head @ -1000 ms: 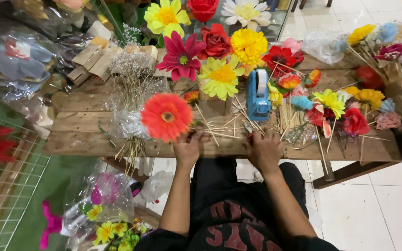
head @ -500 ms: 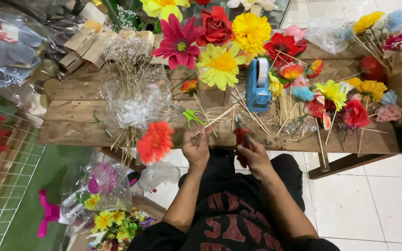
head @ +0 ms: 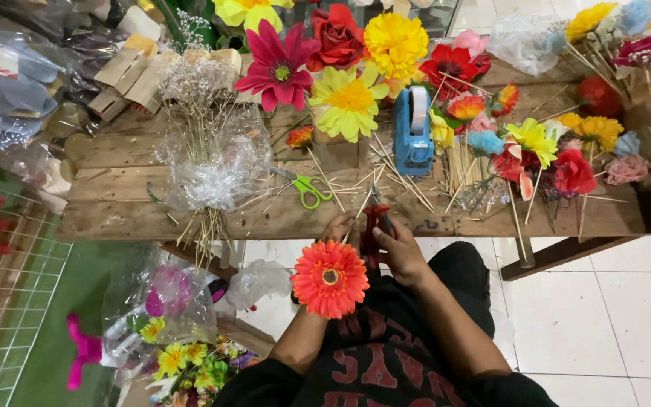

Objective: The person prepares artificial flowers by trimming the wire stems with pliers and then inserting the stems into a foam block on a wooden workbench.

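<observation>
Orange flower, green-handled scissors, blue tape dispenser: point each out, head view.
orange flower [head: 330, 278], head view, on its dark centre disc.
green-handled scissors [head: 311, 189], head view, on the green handle loops.
blue tape dispenser [head: 411, 136], head view, on the blue body's side.

You had one view only, from the camera on your head, and it looked steeply down over your own chest and forearms. It faced forward across the wooden table [head: 114, 196], whose near edge ran across the middle of the frame, with the tiled floor [head: 612, 316] showing below at the right. Your left hand [head: 339, 226] and right hand [head: 401, 252] sat close under the lens, near the centre. There was no second view to share any part of the scene.
</observation>
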